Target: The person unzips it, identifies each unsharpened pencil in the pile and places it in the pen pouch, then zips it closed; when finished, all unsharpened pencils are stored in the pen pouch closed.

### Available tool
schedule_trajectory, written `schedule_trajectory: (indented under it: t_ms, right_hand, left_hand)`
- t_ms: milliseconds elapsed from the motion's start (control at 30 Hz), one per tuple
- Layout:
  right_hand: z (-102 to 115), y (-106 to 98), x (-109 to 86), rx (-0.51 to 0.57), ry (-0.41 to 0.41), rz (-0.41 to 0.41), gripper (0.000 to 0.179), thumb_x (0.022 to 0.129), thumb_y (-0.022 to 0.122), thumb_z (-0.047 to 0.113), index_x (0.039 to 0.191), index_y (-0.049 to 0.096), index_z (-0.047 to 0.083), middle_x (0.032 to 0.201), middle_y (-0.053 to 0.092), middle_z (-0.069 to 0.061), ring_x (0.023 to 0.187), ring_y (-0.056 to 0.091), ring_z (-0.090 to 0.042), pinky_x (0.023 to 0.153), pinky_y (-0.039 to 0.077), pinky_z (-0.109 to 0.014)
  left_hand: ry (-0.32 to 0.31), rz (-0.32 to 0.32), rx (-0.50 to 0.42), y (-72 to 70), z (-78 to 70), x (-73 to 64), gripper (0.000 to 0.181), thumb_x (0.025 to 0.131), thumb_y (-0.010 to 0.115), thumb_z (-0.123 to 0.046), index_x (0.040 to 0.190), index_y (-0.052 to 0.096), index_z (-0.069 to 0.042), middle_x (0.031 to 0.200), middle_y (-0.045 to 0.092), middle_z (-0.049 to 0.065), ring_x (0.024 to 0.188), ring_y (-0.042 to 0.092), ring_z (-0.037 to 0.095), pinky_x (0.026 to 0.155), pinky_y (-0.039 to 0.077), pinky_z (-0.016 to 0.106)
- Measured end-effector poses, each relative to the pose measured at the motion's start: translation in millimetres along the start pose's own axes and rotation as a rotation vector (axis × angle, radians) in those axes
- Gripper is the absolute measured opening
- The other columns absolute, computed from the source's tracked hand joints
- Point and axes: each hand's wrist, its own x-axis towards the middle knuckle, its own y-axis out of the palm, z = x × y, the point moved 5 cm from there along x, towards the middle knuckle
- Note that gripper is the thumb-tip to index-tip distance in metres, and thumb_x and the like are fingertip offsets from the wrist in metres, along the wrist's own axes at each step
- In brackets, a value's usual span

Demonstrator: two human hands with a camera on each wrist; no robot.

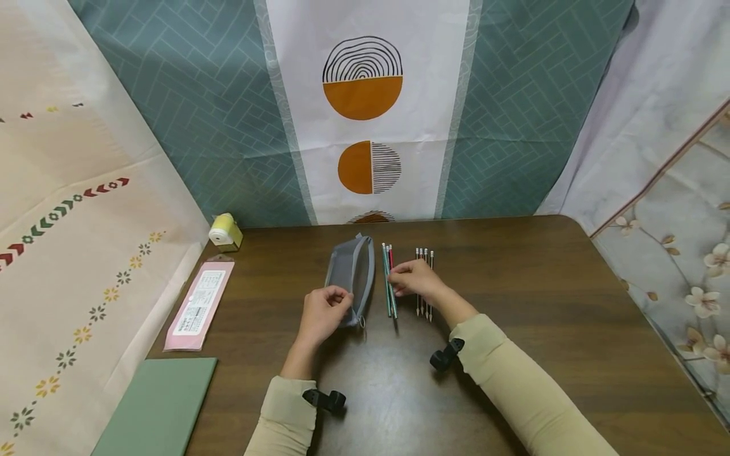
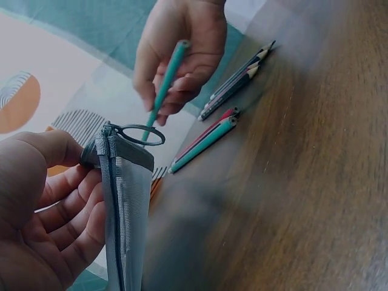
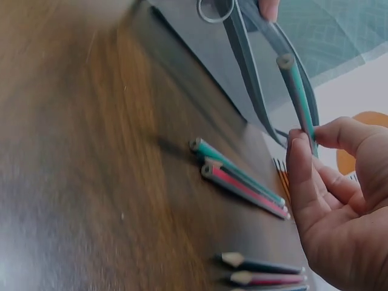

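Note:
My left hand (image 1: 326,311) pinches the rim of a grey mesh zippered pencil case (image 1: 342,266), near the end with the zipper's ring (image 2: 140,134). The case's mouth gapes toward the right. Between thumb and fingertips, my right hand (image 1: 419,280) holds a green pencil (image 3: 297,97) above the table, close beside the case's opening. Its flat, unsharpened end points toward me. Below it, another green pencil (image 3: 236,168) and a red pencil (image 3: 245,191) lie side by side on the table. To their right lies a row of several sharpened pencils (image 3: 267,264).
On the brown table (image 1: 513,304), a pink package (image 1: 199,304) lies at the left. Behind it is a yellow-and-white object (image 1: 225,231), with a green flat board (image 1: 156,405) nearer me. Patterned cloth (image 1: 228,126) hangs along the back edge.

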Motion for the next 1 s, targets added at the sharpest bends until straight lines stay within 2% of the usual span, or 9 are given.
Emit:
schedule_trajectory:
  t_ms: [233, 433, 800, 1000]
  right_hand:
    - [6, 15, 2.1, 0.057, 0.017, 0.028, 0.031, 0.095, 0.067, 0.007, 0.119, 0.064, -0.012, 0.092, 0.070, -0.014, 0.064, 0.066, -0.012, 0.062, 0.058, -0.026]
    - [7, 26, 5.7, 0.096, 0.035, 0.049, 0.031, 0.096, 0.068, 0.008, 0.119, 0.064, -0.012, 0.094, 0.071, -0.015, 0.069, 0.067, -0.014, 0.065, 0.058, -0.026]
    - [6, 38, 12.6, 0.114, 0.016, -0.012, 0.028, 0.097, 0.067, 0.008, 0.117, 0.066, -0.012, 0.090, 0.071, -0.012, 0.070, 0.069, -0.012, 0.069, 0.059, -0.025]
    - [7, 45, 14.9, 0.095, 0.002, -0.041, 0.026, 0.096, 0.068, 0.006, 0.114, 0.066, -0.013, 0.084, 0.072, -0.012, 0.064, 0.068, -0.012, 0.064, 0.058, -0.025]
  left_hand:
    - [0.005, 0.001, -0.007, 0.4, -1.7, 0.2, 0.010, 0.088, 0.074, -0.008, 0.080, 0.075, -0.003, 0.069, 0.067, 0.002, 0.059, 0.058, 0.010, 0.057, 0.047, 0.023]
    - [0.008, 0.011, -0.014, 3.1, -3.3, -0.3, 0.010, 0.089, 0.074, -0.008, 0.080, 0.074, -0.003, 0.068, 0.068, 0.002, 0.058, 0.059, 0.010, 0.056, 0.048, 0.023]
    - [0.023, 0.042, -0.029, 8.3, -5.5, -0.1, 0.010, 0.090, 0.073, -0.008, 0.082, 0.074, -0.002, 0.069, 0.068, 0.002, 0.058, 0.059, 0.009, 0.053, 0.047, 0.024]
    - [0.031, 0.055, -0.017, 8.4, -5.4, -0.1, 0.009, 0.090, 0.072, -0.008, 0.083, 0.074, -0.002, 0.070, 0.068, 0.002, 0.058, 0.058, 0.009, 0.055, 0.047, 0.024]
